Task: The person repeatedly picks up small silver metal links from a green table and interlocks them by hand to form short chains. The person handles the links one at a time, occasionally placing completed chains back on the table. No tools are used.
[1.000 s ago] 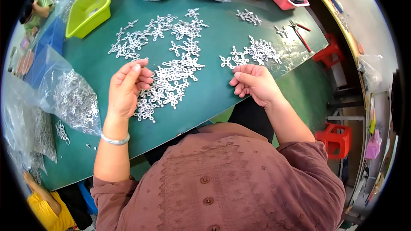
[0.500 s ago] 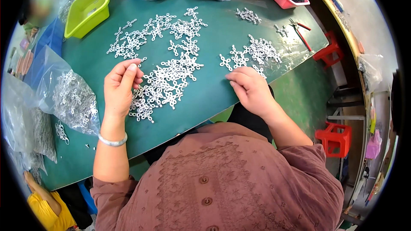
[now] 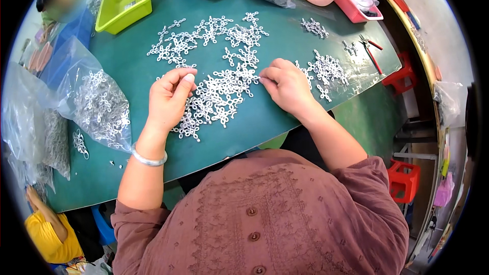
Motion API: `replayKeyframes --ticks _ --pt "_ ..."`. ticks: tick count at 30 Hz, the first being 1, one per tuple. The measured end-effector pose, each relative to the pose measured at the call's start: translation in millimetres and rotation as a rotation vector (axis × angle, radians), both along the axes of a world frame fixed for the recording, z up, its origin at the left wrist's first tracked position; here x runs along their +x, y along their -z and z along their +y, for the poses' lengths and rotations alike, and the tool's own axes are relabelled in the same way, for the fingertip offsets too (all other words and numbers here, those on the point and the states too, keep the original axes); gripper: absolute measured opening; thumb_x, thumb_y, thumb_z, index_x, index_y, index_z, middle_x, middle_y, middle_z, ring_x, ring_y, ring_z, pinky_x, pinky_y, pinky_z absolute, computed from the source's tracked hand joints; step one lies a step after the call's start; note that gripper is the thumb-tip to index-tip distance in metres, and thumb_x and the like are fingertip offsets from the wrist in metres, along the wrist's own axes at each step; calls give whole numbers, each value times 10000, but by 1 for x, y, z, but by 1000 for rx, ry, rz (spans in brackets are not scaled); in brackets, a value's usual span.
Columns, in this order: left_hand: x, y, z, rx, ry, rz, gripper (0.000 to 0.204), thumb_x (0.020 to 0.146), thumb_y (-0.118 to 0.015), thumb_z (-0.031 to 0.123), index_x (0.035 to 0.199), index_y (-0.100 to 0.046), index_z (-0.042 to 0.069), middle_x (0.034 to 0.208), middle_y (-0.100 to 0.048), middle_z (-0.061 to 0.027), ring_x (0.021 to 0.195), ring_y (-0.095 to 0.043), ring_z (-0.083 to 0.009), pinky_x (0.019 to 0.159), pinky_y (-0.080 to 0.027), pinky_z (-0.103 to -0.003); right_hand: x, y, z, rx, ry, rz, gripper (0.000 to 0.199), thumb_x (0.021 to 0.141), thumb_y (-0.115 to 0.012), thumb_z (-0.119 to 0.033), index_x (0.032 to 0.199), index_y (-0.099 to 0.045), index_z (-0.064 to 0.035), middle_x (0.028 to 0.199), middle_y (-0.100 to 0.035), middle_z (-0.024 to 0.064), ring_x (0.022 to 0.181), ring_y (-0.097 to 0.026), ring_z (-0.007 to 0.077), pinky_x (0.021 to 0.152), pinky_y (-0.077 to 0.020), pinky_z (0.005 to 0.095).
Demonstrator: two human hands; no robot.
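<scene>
head view: the main pile of pale looped metal pieces (image 3: 219, 94) lies between the two hands on the green table (image 3: 285, 35). at its left edge the left hand (image 3: 170, 94) is curled, thumb near the forefinger; whether it pinches a piece i cannot tell. at its right edge the right hand (image 3: 286, 85) has its fingertips drawn together beside a piece, its hold also unclear. further right sit a smaller heap (image 3: 328, 67) and red-handled pliers (image 3: 373, 58); far left, a clear bag (image 3: 102, 107) of pieces.
</scene>
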State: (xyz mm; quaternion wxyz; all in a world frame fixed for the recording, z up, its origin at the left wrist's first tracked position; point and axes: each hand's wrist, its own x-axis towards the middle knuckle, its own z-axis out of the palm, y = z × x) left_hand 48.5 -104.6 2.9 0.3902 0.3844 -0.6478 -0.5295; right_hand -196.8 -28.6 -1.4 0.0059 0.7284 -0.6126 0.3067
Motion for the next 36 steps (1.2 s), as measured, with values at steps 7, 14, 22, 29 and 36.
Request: replayKeyframes --ticks 7,14,22,29,36 --pt "-3 -1 7 20 84 13 183 871 -509 158 964 -605 33 708 -565 14 613 -484 -36 546 -390 -166 26 -18 0 -201 -81 -87 55 690 -625 -54 730 -591 -69 715 -540 52 685 -535 236 577 -434 333" --pt "-2 -5 9 119 157 63 166 875 -509 171 864 -600 32 659 -550 14 586 -475 -38 521 -379 -170 60 -20 1 -177 -209 -218 75 682 -632 -47 731 -577 -64 701 -533 57 650 -532 242 548 -428 322" --pt "-2 -5 9 151 156 138 160 875 -510 164 868 -591 27 663 -550 8 593 -483 -49 533 -394 -180 63 -17 3 535 -176 -1111 123 767 -622 -81 854 -614 5 720 -549 -12 594 -470 46 541 -407 199" --pt "-2 -5 9 228 207 244 195 876 -497 115 1006 -588 1 773 -597 -36 687 -554 -92 600 -460 -216 67 -20 6 178 -163 -784 74 727 -637 -20 783 -590 -5 723 -536 14 585 -491 58 534 -415 198" --pt "-2 -7 10 277 237 307 208 869 -496 99 1034 -583 8 818 -609 -50 726 -572 -111 650 -484 -240 67 -18 6 127 -180 -764 92 713 -640 -3 792 -593 -10 729 -532 27 591 -505 75 530 -421 205"
